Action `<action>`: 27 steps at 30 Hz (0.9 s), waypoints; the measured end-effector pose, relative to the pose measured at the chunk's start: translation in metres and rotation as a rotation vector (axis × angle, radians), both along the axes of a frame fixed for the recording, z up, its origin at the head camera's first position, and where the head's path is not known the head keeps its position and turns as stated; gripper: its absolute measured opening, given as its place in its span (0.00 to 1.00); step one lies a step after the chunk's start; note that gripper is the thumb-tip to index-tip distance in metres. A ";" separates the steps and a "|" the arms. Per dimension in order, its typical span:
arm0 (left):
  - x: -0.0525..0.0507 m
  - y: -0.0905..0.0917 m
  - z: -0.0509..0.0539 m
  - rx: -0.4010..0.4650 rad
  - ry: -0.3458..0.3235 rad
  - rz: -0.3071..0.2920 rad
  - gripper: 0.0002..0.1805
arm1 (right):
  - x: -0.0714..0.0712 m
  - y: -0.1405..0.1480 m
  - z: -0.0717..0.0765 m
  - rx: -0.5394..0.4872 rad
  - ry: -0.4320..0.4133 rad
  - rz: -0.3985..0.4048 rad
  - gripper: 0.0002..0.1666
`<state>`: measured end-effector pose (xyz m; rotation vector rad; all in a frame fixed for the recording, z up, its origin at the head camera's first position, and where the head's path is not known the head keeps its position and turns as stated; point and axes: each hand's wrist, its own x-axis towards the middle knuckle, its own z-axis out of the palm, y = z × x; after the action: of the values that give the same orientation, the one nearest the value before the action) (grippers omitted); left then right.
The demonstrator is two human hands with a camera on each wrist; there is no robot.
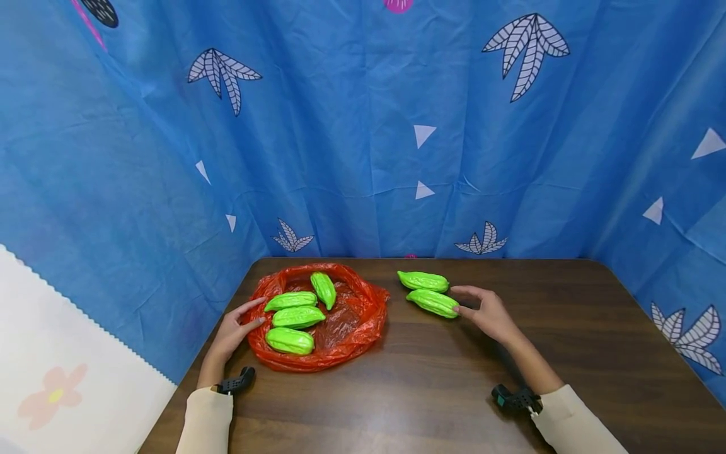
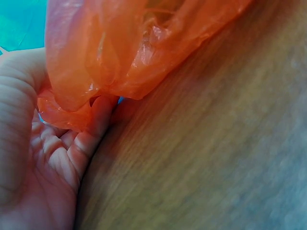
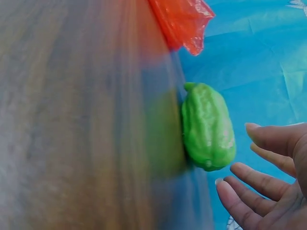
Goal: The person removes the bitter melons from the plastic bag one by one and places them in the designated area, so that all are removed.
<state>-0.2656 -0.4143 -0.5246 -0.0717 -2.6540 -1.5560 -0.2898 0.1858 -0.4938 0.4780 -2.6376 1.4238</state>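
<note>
A red plastic bag (image 1: pixel 363 334) lies spread with its mouth up on the left of the table, and several bright green bitter gourds (image 1: pixel 292 340) rest in it. My left hand (image 1: pixel 229 334) holds the bag's left rim; in the left wrist view the red plastic (image 2: pixel 115 52) passes between thumb and fingers. Two more bitter gourds lie side by side right of the bag, a rear one (image 1: pixel 422 281) and a front one (image 1: pixel 433 302). Beside their right ends is my right hand (image 1: pixel 484 309), fingers spread. The right wrist view shows a gap between those fingers and one bitter gourd (image 3: pixel 208 129).
Everything stands on a dark brown wooden table (image 1: pixel 397 403). A blue patterned curtain (image 1: pixel 368 157) hangs along its back and sides. White cloth with a flower print (image 1: pixel 62 384) is at the left. Each wrist wears a black device (image 1: pixel 513 398).
</note>
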 end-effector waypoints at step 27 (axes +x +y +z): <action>0.020 0.020 0.031 0.032 0.002 -0.028 0.30 | 0.021 -0.015 0.041 -0.007 0.099 -0.018 0.31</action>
<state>-0.2452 -0.3939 -0.4931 -0.1094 -2.6368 -1.6056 -0.2692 0.1713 -0.4526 0.5094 -2.5525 1.3670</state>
